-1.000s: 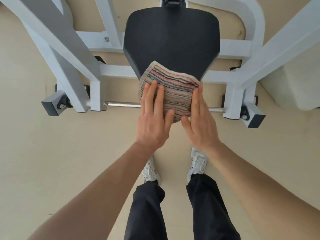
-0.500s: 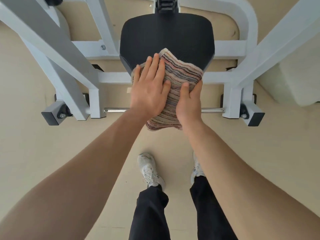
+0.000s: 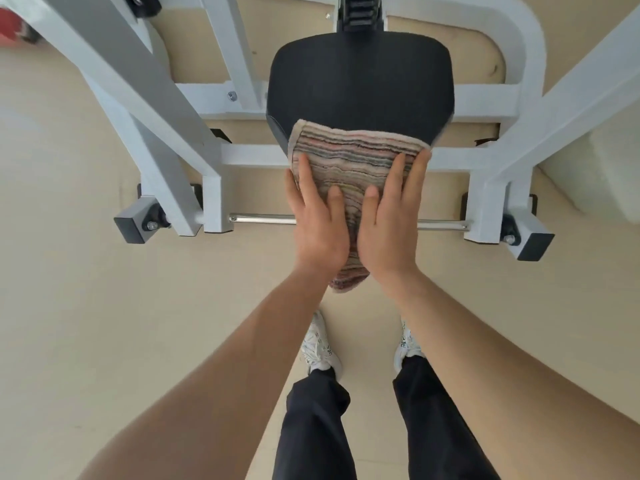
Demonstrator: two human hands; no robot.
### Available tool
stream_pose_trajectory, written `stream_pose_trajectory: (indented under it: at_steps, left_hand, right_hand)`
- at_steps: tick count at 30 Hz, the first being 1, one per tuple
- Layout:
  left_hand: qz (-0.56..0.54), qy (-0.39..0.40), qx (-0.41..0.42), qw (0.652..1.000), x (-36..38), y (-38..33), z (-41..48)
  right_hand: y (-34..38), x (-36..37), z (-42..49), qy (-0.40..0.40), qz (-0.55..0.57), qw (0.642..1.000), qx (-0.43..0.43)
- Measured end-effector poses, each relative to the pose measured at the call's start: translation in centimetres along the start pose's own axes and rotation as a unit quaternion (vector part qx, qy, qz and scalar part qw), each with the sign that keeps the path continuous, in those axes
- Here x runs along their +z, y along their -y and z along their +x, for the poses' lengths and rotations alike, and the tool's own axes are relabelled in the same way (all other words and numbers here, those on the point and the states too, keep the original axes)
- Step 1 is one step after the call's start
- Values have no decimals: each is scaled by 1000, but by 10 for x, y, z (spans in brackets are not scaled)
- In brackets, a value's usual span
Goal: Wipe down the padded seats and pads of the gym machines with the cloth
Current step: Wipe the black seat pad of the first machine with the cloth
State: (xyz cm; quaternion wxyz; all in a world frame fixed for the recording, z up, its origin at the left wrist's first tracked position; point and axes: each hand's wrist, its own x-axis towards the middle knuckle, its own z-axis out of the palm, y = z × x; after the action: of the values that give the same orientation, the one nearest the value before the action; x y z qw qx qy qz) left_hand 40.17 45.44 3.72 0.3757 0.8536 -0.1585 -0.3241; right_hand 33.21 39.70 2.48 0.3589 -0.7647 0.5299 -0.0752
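A black padded seat (image 3: pixel 360 81) of a white-framed gym machine lies straight ahead and below me. A folded striped cloth (image 3: pixel 349 157) covers the seat's near edge and hangs down past it. My left hand (image 3: pixel 317 220) presses flat on the cloth's left side, fingers spread. My right hand (image 3: pixel 391 220) presses flat on its right side, fingertips at the cloth's right corner. The two hands lie side by side, almost touching. The near part of the seat is hidden under the cloth and hands.
White steel frame (image 3: pixel 145 109) beams run left and right of the seat. A chrome crossbar (image 3: pixel 263 219) spans below it between black-capped feet (image 3: pixel 133 225). A black adjuster post (image 3: pixel 360 12) rises behind the seat. My legs and white shoes (image 3: pixel 320 344) stand on beige floor.
Both hands and the cloth slid back toward me along the seat, after pushing forward half a second ago. The hands now sit side by side at the seat's near edge.
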Motion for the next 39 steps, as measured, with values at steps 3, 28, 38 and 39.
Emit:
stream_pose_trajectory:
  at_steps: [3,28,38,39]
  left_hand:
    - [-110,-45,-72,990,10,4,2]
    - [-34,-38,25,998,17,18,-26]
    - [430,19,213,877,18,2,-14]
    - [436,27,212,874,19,-6,-2]
  right_hand:
    - [3,-7,-4,31,-175,980,-85]
    - [-52,-24,12,61,-228,869,-434]
    - [-86,-67,88,103,-292,885,-348]
    - [-81,-68,88,107,-278,891,-343]
